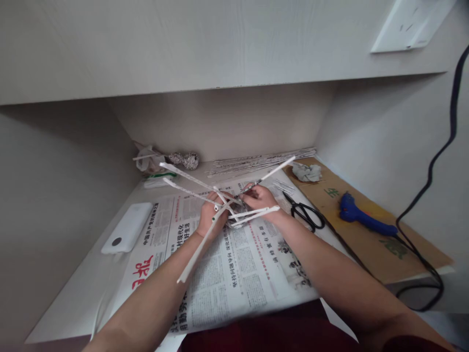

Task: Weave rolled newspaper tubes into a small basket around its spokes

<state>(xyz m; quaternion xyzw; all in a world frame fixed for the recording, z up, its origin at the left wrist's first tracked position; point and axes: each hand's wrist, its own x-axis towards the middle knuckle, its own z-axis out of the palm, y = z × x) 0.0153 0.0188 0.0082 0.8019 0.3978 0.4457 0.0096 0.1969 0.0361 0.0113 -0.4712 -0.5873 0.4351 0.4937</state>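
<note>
open newspaper point(234, 264) in front, scissors point(306, 214) and glue gun point(361, 217) crowd the right, power bank point(126, 227) left

Counted: two hands point(210, 215) point(262, 198), one pair of scissors point(306, 214), one glue gun point(362, 217), one power bank point(127, 228), one newspaper point(234, 274).

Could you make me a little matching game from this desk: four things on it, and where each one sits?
Things:
1. scissors
2. glue gun
3. power bank
4. rolled paper sticks bundle

Places:
A. on the brown cardboard at the right
B. flat along the back wall
C. on the desk left of the newspaper
D. just right of the right hand

Pairs: 1-D, 2-A, 3-C, 4-B
</note>
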